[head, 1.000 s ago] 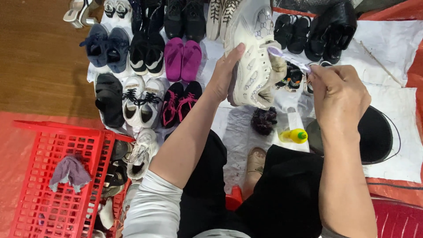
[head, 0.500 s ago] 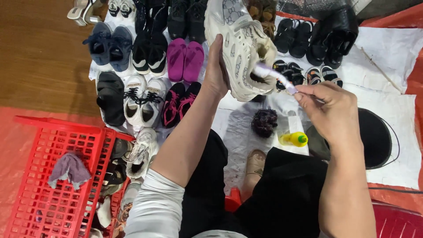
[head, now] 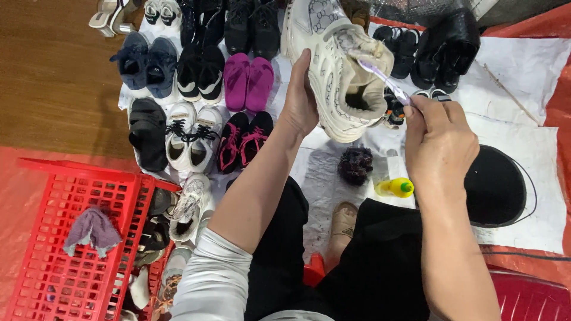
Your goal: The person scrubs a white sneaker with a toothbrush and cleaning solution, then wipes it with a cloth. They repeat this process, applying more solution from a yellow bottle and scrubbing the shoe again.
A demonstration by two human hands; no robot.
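Head view shows that we have raised the cream sneaker (head: 336, 65) to the upper middle of the frame, left hand (head: 300, 98) grasping its side, while our right hand (head: 440, 142) pinches the toothbrush (head: 383, 77), bristles now at the collar, so scrubbing has moved there.

Red crate (head: 77, 238), magenta slippers (head: 248, 80), yellow bottle (head: 394, 188).

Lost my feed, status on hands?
Left hand grips cream sneaker. Right hand holds toothbrush at its collar. Nothing in the way.
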